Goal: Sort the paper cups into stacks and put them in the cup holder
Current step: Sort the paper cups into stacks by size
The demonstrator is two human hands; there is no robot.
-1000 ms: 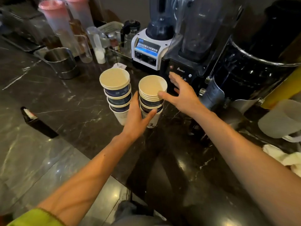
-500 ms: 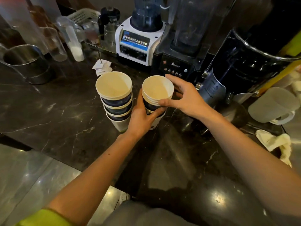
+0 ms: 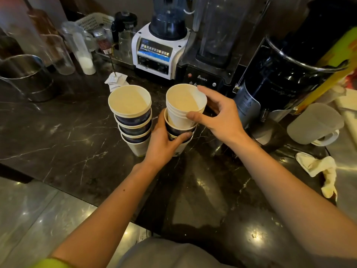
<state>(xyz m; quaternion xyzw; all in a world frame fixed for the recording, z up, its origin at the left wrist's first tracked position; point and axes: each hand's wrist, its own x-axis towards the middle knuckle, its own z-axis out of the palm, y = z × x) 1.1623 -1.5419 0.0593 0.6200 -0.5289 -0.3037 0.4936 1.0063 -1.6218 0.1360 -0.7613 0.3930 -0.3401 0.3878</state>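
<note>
Sorting in hand; the right hand [image 3: 218,117] pinches the white cups [image 3: 179,113], half out of the dark stack [image 3: 178,132] gripped by the left hand [image 3: 162,144]; next, probably a straight upward pull.

Black blender base [image 3: 202,78]: the word "Blenders" was printed in white.
White blender panel [image 3: 154,50]: a line of Chinese characters was displayed, too blurred to be read.

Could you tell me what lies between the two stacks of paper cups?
In the head view, the left hand sits between the left stack and the right stack, gripping the latter.
</note>
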